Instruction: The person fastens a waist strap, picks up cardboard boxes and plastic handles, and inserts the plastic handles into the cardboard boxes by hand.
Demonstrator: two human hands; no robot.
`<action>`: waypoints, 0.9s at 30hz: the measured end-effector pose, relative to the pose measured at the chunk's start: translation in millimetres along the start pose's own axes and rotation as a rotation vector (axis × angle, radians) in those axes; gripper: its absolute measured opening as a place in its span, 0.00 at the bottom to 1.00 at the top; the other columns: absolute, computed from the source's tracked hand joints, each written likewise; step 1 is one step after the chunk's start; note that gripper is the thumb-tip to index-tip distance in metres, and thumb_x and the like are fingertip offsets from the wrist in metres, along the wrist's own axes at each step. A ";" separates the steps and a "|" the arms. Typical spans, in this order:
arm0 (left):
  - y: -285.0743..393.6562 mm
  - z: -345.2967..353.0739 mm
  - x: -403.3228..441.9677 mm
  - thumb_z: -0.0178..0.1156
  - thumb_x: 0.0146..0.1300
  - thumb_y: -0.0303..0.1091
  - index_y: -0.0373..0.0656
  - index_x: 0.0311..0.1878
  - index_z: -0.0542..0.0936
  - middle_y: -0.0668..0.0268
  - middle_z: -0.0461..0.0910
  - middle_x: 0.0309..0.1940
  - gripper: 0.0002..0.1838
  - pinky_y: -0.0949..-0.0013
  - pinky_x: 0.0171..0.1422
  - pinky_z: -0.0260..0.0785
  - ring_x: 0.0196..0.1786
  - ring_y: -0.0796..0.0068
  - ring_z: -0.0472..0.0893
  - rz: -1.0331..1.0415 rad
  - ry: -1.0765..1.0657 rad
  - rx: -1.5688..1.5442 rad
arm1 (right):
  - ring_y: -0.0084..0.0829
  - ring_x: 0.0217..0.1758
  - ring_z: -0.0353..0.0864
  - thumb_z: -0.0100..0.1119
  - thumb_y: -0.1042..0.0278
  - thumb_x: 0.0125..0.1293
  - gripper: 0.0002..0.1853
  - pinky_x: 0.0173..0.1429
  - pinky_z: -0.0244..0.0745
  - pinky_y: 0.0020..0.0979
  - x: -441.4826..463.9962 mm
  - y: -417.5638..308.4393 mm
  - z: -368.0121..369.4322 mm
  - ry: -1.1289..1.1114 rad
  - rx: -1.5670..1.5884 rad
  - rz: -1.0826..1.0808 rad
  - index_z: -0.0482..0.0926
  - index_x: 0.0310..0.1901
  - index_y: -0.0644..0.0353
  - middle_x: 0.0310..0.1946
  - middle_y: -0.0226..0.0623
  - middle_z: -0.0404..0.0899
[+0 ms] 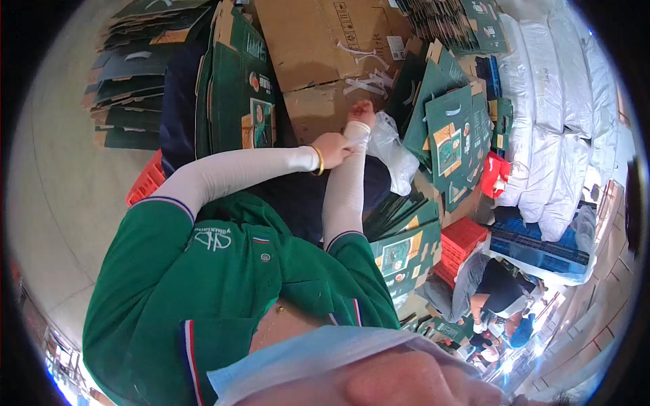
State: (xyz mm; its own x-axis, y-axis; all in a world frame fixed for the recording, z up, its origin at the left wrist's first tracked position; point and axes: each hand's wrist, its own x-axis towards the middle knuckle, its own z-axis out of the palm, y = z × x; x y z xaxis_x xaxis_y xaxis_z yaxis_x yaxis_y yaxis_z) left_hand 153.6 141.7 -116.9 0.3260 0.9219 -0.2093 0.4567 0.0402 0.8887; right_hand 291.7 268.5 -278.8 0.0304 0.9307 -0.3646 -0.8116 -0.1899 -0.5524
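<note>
My left hand (333,150), with a yellow bangle at its wrist, reaches across to my right forearm. Its fingers are closed on the white arm sleeve (345,193) just below the right wrist. Beyond the cuff my right hand (361,112) is raised with its fingers curled in, and nothing shows in them. Close by that hand, several white plastic handles (369,82) lie on a brown cardboard box (298,44). A clear plastic bag (396,157) hangs beside the right wrist.
Green printed cartons, flattened, stand left (233,88) and right (450,135) of the box. Another pile of flat cartons (139,81) is at the far left. Red crates (460,247) and white wrapped bundles (542,81) are on the right. A co-worker (501,287) bends at lower right.
</note>
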 end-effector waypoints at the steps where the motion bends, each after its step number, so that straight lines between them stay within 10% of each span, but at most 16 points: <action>1: -8.7 -6.8 -2.1 0.53 0.53 0.40 0.39 0.33 0.77 0.52 0.76 0.29 0.14 0.61 0.41 0.67 0.33 0.55 0.76 0.000 0.000 0.009 | 0.28 0.30 0.73 0.49 0.72 0.52 0.07 0.36 0.69 0.28 3.5 16.1 15.8 0.183 -0.344 -0.062 0.72 0.34 0.60 0.23 0.35 0.73; 3: -21.4 -15.8 -11.1 0.53 0.54 0.40 0.38 0.30 0.77 0.56 0.77 0.22 0.13 0.65 0.33 0.69 0.24 0.63 0.78 -0.029 -0.247 -0.290 | 0.30 0.32 0.74 0.51 0.69 0.53 0.11 0.37 0.69 0.27 15.5 26.4 30.8 0.359 -0.692 -0.110 0.72 0.39 0.59 0.26 0.36 0.74; 5: -11.0 -24.0 -25.1 0.54 0.54 0.39 0.38 0.31 0.77 0.60 0.77 0.22 0.13 0.71 0.29 0.69 0.22 0.73 0.77 -0.024 -0.468 -0.379 | 0.38 0.42 0.73 0.52 0.71 0.51 0.17 0.42 0.70 0.34 27.4 23.0 31.4 0.053 -2.042 -0.816 0.72 0.45 0.55 0.39 0.40 0.74; 8: -2.5 -59.2 -26.4 0.56 0.53 0.46 0.38 0.37 0.76 0.59 0.76 0.26 0.18 0.68 0.34 0.69 0.28 0.68 0.77 0.052 -0.338 -0.262 | 0.39 0.51 0.68 0.45 0.68 0.56 0.14 0.46 0.68 0.43 38.1 11.7 41.0 -0.158 -2.536 -0.749 0.73 0.44 0.49 0.48 0.36 0.70; 11: -2.3 -147.4 -19.1 0.52 0.52 0.57 0.39 0.33 0.76 0.55 0.77 0.24 0.26 0.64 0.34 0.67 0.29 0.62 0.78 -0.064 0.251 0.176 | 0.36 0.54 0.67 0.44 0.64 0.57 0.13 0.48 0.67 0.40 50.3 5.9 41.6 -0.444 -2.771 -0.705 0.74 0.43 0.45 0.48 0.35 0.71; 13: -4.6 -234.2 -13.7 0.45 0.58 0.54 0.43 0.45 0.72 0.60 0.76 0.28 0.24 0.65 0.31 0.70 0.28 0.65 0.77 -0.216 0.118 -0.224 | 0.36 0.52 0.69 0.43 0.63 0.58 0.11 0.49 0.67 0.39 46.4 9.0 45.7 -0.564 -2.838 -0.707 0.74 0.41 0.45 0.47 0.35 0.73; 16: -78.5 -323.4 -18.3 0.46 0.59 0.44 0.44 0.43 0.74 0.65 0.78 0.30 0.17 0.70 0.34 0.72 0.32 0.73 0.79 0.217 0.635 0.472 | 0.41 0.44 0.75 0.45 0.60 0.58 0.11 0.46 0.69 0.41 28.2 8.6 53.7 -0.555 -2.727 -0.410 0.71 0.42 0.47 0.39 0.41 0.77; 18: -61.6 -353.6 -26.2 0.46 0.59 0.38 0.40 0.42 0.75 0.67 0.78 0.33 0.14 0.74 0.37 0.71 0.36 0.79 0.77 -0.315 0.484 0.290 | 0.48 0.36 0.77 0.46 0.55 0.57 0.15 0.39 0.71 0.44 33.3 15.3 28.6 -0.258 -2.573 -0.187 0.66 0.45 0.49 0.32 0.47 0.78; 21: -114.2 -364.0 -12.1 0.47 0.57 0.40 0.42 0.41 0.76 0.64 0.78 0.33 0.15 0.70 0.34 0.72 0.36 0.73 0.78 -0.328 0.391 0.240 | 0.50 0.35 0.77 0.48 0.51 0.57 0.21 0.36 0.71 0.47 31.9 14.1 30.1 -0.273 -2.561 -0.076 0.60 0.49 0.49 0.32 0.48 0.77; 24: -144.5 -365.8 7.8 0.47 0.55 0.37 0.39 0.42 0.75 0.57 0.77 0.32 0.15 0.65 0.35 0.72 0.35 0.65 0.79 -0.043 0.353 1.008 | 0.48 0.36 0.78 0.47 0.49 0.57 0.21 0.37 0.71 0.46 23.9 17.6 46.5 -0.133 -2.513 -0.049 0.61 0.49 0.48 0.32 0.47 0.78; 27: -115.9 -339.0 31.9 0.55 0.48 0.44 0.36 0.35 0.78 0.47 0.77 0.32 0.20 0.60 0.44 0.67 0.39 0.55 0.77 -0.422 0.131 1.008 | 0.45 0.37 0.78 0.48 0.47 0.57 0.24 0.39 0.71 0.45 28.4 14.3 49.8 -0.236 -2.577 -0.015 0.60 0.52 0.48 0.33 0.45 0.78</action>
